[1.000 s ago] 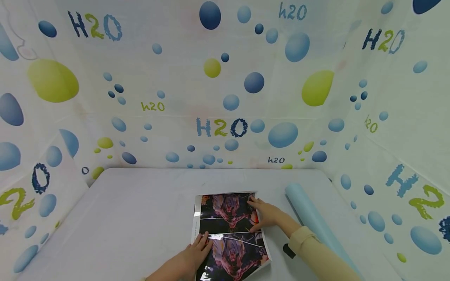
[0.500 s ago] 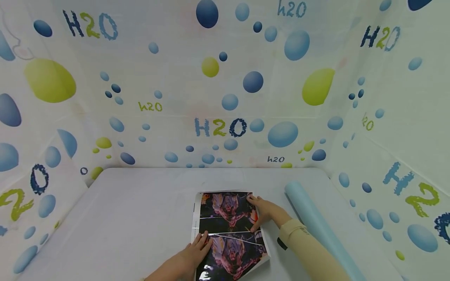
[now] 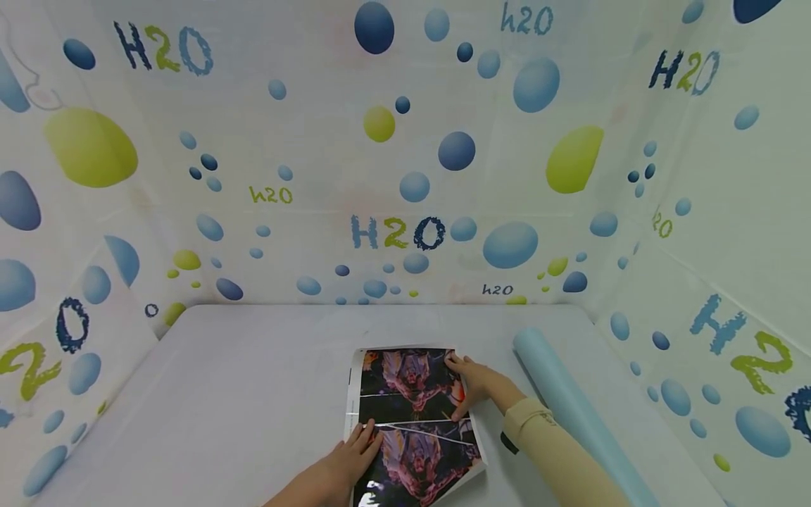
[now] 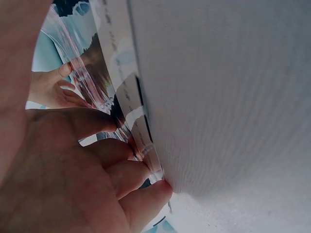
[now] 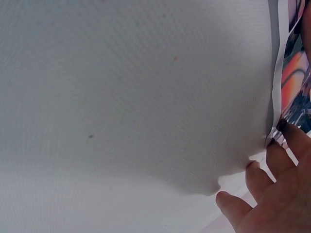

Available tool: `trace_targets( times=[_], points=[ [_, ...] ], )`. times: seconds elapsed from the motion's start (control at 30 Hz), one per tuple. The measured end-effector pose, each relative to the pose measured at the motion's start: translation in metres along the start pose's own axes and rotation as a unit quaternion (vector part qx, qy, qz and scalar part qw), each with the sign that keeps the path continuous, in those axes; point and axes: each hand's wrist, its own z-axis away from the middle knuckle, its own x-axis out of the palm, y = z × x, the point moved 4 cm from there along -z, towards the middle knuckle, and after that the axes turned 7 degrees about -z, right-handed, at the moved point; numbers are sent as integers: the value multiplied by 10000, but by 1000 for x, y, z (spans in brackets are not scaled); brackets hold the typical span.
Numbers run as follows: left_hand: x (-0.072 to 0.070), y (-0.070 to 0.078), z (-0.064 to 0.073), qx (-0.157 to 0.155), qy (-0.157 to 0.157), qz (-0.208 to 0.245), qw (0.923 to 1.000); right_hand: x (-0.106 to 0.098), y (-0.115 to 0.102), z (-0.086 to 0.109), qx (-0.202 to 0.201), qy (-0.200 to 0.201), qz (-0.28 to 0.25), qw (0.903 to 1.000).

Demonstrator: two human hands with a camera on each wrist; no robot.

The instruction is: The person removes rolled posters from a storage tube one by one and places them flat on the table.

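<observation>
A glossy printed sheet lies on the white table in front of me, showing two near-identical dark pictures with pink and purple shapes, one above the other. White margins run along its edges. My left hand rests on its left edge about halfway down, fingers extended onto the print. On the upper right side, my right hand touches the sheet with thumb and fingers spread apart. In the left wrist view the left fingertips reach the white margin. Right fingertips meet the sheet's edge in the right wrist view.
A long light-blue roll lies slantwise on the table to the right of my right arm. A small black object is partly hidden by the right sleeve. Patterned curtains with bubbles and H2O lettering enclose the table's back and sides.
The sheet's upper right corner and my right hand have shifted slightly left. My right sleeve now covers more of the small black object. The left hand stays in place.
</observation>
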Motion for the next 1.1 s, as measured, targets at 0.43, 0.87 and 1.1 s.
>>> trace_targets(
  times=[0.43, 0.87, 1.1],
  points=[
    [3, -1, 0, 78, 231, 102, 9996, 1, -1, -2, 40, 7, -46, 10000],
    [1, -2, -1, 96, 110, 188, 9997, 2, 6, -5, 139, -38, -137, 9998],
    [-1, -3, 0, 161, -154, 308, 9993, 2, 7, -2, 64, 6, 28, 10000]
  ],
)
